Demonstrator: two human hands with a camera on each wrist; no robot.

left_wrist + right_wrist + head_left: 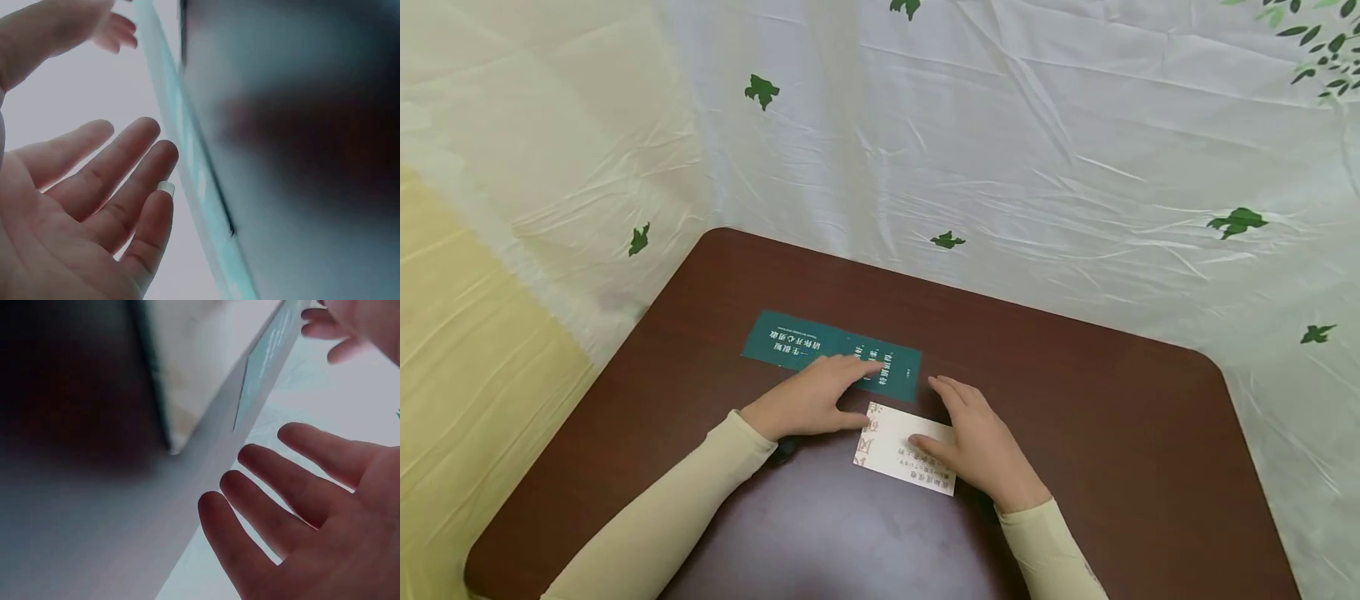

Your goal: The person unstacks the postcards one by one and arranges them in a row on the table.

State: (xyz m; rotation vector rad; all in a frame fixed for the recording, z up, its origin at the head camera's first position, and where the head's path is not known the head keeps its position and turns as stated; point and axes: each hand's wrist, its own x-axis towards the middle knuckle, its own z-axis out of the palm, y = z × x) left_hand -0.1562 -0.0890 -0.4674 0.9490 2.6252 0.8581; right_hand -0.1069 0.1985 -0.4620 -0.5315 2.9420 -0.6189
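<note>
On the dark table lies a teal printed strip [797,340] with white lettering; I cannot tell whether it is one card or two side by side. My left hand [816,396] hovers over its near edge, hiding part of it, with fingers extended in the left wrist view. Nearer to me is a white card [895,454] with brown lettering. My right hand [981,442] is over its right end, thumb above the card and fingers loosely extended. In the right wrist view, the palm and fingers [269,481] hold nothing. Whether either hand touches a card is unclear.
The brown table [1075,400] has rounded corners. White cloth [1037,150] with green leaf prints hangs behind and beside it. A small dark object [783,451] shows beneath the left wrist. Light reflects off the table's near part.
</note>
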